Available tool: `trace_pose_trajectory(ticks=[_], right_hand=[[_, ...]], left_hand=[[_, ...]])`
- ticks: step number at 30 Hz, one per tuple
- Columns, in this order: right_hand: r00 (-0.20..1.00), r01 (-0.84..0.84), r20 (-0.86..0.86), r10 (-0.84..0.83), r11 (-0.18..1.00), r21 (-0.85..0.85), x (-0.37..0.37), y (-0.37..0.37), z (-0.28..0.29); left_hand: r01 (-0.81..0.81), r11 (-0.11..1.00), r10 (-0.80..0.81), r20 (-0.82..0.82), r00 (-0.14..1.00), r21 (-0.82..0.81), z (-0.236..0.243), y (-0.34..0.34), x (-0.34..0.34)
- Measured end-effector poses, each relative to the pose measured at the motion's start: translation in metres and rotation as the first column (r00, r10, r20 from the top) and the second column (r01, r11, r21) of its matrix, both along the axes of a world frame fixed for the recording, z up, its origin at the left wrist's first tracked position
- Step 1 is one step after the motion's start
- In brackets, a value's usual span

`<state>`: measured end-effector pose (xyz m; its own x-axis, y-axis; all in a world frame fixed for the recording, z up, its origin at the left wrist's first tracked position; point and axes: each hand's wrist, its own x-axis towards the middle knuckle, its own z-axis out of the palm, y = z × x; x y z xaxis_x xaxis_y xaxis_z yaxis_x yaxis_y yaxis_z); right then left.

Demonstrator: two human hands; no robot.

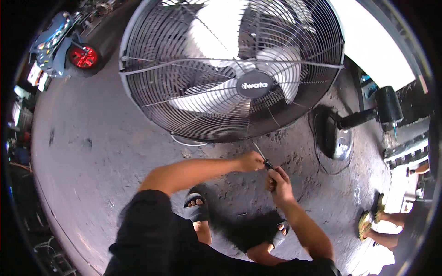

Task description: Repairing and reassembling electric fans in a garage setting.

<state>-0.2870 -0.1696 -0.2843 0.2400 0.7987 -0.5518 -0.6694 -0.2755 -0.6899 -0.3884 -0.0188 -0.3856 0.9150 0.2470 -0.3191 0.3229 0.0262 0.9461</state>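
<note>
A large round floor fan with a dark wire cage and pale blades fills the top of the view. Below its lower rim, both hands are on a screwdriver with a metal shaft and a black handle. My right hand is wrapped round the handle. With fingers closed, my left hand grips near the shaft, though its fingertips are partly hidden. The shaft points up and slightly left toward the fan's bottom edge. Whether its tip touches the cage, I cannot tell.
A smaller black fan lies on the floor at right, its cord looped around it. A motorcycle with a red wheel stands at far left. Another person's sandalled feet are at lower right. My own sandals stand on the grey floor.
</note>
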Motion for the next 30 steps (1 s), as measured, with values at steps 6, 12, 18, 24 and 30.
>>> trace_pose_trajectory(ticks=[6, 12, 18, 24, 30], right_hand=[[0.974, 0.199, -0.106, -0.201, 0.98, -0.028, -0.047, 0.009, -0.062], [0.959, 0.259, -0.089, -0.268, 0.961, -0.099, -0.056, 0.029, -0.074], [0.961, 0.263, -0.062, -0.27, 0.959, -0.108, -0.055, 0.031, -0.076], [0.955, 0.286, -0.05, -0.293, 0.952, -0.111, -0.057, 0.034, -0.076], [0.959, 0.281, -0.015, -0.284, 0.954, -0.105, -0.061, 0.033, -0.074]], left_hand=[[-0.414, 0.819, 0.369, -0.188, 0.91, -0.397, 0.043, 0.02, -0.04], [-0.472, 0.862, 0.439, -0.195, 0.877, -0.183, 0.016, 0.023, -0.033], [-0.453, 0.891, 0.446, -0.176, 0.877, 0.0, 0.013, 0.024, -0.034], [-0.444, 0.895, 0.444, -0.16, 0.882, 0.038, 0.016, 0.026, -0.033], [-0.423, 0.906, 0.422, -0.151, 0.894, 0.031, 0.014, 0.026, -0.034]])
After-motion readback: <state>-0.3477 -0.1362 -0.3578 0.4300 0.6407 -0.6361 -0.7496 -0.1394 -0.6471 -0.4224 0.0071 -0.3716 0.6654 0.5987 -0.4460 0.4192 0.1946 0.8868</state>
